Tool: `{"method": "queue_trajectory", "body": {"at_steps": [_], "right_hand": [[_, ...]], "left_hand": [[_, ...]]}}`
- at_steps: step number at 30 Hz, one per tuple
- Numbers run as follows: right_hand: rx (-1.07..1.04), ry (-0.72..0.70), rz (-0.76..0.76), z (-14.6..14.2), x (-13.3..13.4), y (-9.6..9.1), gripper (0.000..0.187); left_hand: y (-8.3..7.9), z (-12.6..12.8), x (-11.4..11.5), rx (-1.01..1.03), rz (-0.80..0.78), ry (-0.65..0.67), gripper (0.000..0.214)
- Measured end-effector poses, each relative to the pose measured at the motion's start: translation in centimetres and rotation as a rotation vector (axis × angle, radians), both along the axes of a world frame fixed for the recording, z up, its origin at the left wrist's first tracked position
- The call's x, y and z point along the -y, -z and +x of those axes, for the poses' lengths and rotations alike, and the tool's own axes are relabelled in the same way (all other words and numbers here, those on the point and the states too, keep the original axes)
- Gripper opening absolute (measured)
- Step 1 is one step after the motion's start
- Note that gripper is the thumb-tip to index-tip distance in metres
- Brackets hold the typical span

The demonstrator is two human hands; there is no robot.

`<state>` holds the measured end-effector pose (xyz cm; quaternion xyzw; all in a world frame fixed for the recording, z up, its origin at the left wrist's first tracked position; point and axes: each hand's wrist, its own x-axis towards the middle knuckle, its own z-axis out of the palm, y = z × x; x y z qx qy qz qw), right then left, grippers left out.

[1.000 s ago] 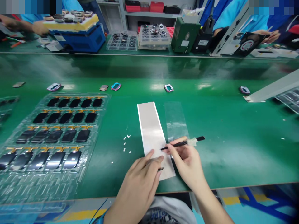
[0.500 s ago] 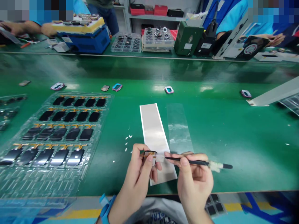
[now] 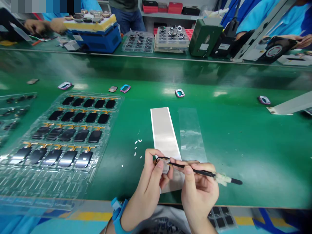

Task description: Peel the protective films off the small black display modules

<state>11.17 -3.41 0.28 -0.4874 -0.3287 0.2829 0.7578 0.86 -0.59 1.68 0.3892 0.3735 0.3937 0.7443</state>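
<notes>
My left hand [image 3: 152, 180] pinches a small watch screen [image 3: 165, 167], its pale back turned towards me and an orange flex cable along its upper edge. In my right hand [image 3: 201, 188] is a pair of black tweezers [image 3: 203, 172], with pale tape wrapped near the rear end. The tweezer tips meet the upper part of the screen's back; whether they grip anything there is too small to tell. Beneath both hands lies a long strip of white-edged sheet [image 3: 163, 126], and a clear film strip [image 3: 192, 133] rests to its right.
A clear tray [image 3: 107, 130] with rows of black screens stands on the left. Several small white scraps [image 3: 135, 149] lie beside it. Watch frames [image 3: 179, 93] are spread along the back of the green bench [image 3: 243, 156]. A white metal arm [image 3: 292, 99] reaches in from the right.
The tweezer tips have moved onto the back of the screen, and the whitish piece seen at them earlier no longer shows apart from it. The whole view has shifted slightly.
</notes>
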Motion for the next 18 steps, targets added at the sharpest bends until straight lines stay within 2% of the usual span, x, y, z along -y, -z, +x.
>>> {"method": "queue_trajectory", "body": {"at_steps": [14,18], "right_hand": [[0.050,0.035,-0.109,0.05,0.03,0.00,0.010],[0.030,0.000,-0.094,0.08,0.09,0.19,0.009]], "left_hand": [[0.39,-0.03,0.17,0.016,0.017,0.001,0.019],[0.18,0.05,0.15,-0.014,0.039,-0.005,0.019]]}}
